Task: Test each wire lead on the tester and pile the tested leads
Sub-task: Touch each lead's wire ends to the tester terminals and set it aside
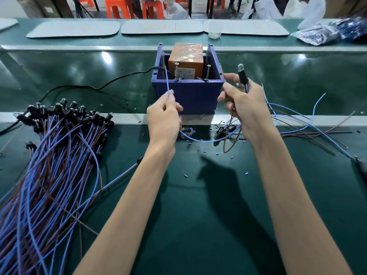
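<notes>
The left hand [163,118] pinches a blue wire [167,84] between thumb and finger. The wire goes up to the left screw [176,72] on the tester [188,94], a blue box with an orange block [186,60] inside. The tip may be touching the screw, but it is hard to see. The right hand [244,108] grips the black lamp end [242,76] of the lead, just beside the box. A big pile of leads [55,155] lies on the green table [198,215] to the left. A few loose leads [297,120] lie to the right.
</notes>
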The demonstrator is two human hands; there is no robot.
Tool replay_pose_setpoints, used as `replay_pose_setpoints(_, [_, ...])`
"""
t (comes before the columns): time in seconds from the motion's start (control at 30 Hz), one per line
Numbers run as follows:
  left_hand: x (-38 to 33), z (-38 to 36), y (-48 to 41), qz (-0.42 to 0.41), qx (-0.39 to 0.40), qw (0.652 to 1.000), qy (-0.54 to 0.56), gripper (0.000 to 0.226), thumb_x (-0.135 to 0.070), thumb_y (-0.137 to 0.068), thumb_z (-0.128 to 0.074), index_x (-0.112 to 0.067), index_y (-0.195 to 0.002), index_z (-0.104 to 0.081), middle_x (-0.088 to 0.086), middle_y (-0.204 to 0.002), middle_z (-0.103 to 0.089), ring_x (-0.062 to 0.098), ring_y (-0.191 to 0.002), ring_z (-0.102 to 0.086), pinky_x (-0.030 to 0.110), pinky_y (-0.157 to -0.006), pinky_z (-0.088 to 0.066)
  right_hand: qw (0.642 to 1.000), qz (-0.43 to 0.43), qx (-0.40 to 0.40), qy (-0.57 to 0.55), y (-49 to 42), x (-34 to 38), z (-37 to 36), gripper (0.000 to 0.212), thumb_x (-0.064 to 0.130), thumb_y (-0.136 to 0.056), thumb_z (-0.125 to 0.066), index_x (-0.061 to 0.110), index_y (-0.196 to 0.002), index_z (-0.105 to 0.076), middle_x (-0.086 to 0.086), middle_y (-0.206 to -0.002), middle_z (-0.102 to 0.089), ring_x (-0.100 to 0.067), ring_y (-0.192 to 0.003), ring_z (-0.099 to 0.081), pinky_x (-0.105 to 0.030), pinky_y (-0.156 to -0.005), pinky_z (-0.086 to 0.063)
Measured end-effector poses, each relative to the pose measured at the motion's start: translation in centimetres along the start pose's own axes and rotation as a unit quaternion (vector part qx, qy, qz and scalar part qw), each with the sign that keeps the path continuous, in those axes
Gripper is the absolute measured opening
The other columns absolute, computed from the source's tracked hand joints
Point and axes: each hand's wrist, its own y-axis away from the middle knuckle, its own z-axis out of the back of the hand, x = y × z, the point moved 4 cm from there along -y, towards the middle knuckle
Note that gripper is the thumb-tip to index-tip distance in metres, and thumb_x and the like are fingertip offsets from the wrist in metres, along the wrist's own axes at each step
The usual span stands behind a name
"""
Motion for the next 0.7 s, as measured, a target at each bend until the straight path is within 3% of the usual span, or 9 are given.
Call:
replay_pose_setpoints(0.13, [0.0, 1.0, -0.8, -0.017, -0.015, 1.000, -0.016, 0.034, -0.011, -0.101, -0.043, -0.016, -0.134, -0.050, -0.013, -0.056, -0.063, 0.005, -0.035, -0.035, 0.017, -0.040, -0.036, 0.999, 0.002, -0.047, 0.000, -0.2, -0.2, 0.6, 0.019, 0.003, -0.096, -0.050, 0.009, -0.101, -0.067, 0.003, -0.061, -0.063, -0.001, -0.039, -0.037, -0.013, -0.040, -0.028])
replay_pose_setpoints(0.33, [0.4, 1.5, -1.3, -0.028, -0.027, 0.998, -0.038, 0.026, -0.006, -0.096, -0.042, -0.019, -0.113, -0.058, -0.008, -0.062, -0.069, 0.007, -0.034, -0.035, 0.015, -0.041, -0.035, 0.998, -0.033, -0.057, 0.017, -0.4, -1.0, 0.3, 0.029, 0.000, -0.089, -0.045, 0.018, -0.086, -0.066, 0.001, -0.075, -0.065, -0.003, -0.041, -0.035, -0.014, -0.039, -0.026])
replay_pose_setpoints(0.43, [0.5, 1.6, -1.7, -0.024, -0.031, 0.998, -0.044, 0.038, -0.002, -0.090, -0.041, -0.015, -0.120, -0.062, -0.008, -0.071, -0.070, 0.005, -0.037, -0.039, 0.013, -0.044, -0.037, 0.998, -0.034, -0.053, 0.013, -0.5, -1.2, 0.2, 0.031, -0.001, -0.090, -0.044, 0.019, -0.086, -0.067, 0.001, -0.075, -0.064, -0.003, -0.041, -0.035, -0.014, -0.040, -0.026])
replay_pose_setpoints(0.57, [0.4, 1.6, -1.8, -0.038, -0.006, 0.998, -0.051, 0.049, 0.003, -0.091, -0.038, -0.016, -0.134, -0.053, -0.009, -0.084, -0.071, 0.000, -0.044, -0.052, 0.012, -0.047, -0.041, 0.998, -0.037, -0.048, 0.012, -0.7, -1.3, 0.4, 0.031, 0.000, -0.091, -0.044, 0.020, -0.089, -0.067, 0.002, -0.076, -0.063, -0.004, -0.043, -0.033, -0.014, -0.040, -0.025])
replay_pose_setpoints(0.7, [0.4, 1.5, -1.8, -0.046, 0.011, 0.998, -0.037, 0.040, -0.001, -0.097, -0.043, -0.015, -0.132, -0.055, -0.006, -0.091, -0.072, 0.004, -0.051, -0.063, 0.012, -0.050, -0.044, 0.998, -0.039, -0.042, 0.012, -0.7, -1.3, 0.4, 0.031, 0.000, -0.092, -0.044, 0.020, -0.092, -0.067, 0.002, -0.076, -0.063, -0.003, -0.042, -0.034, -0.013, -0.039, -0.025])
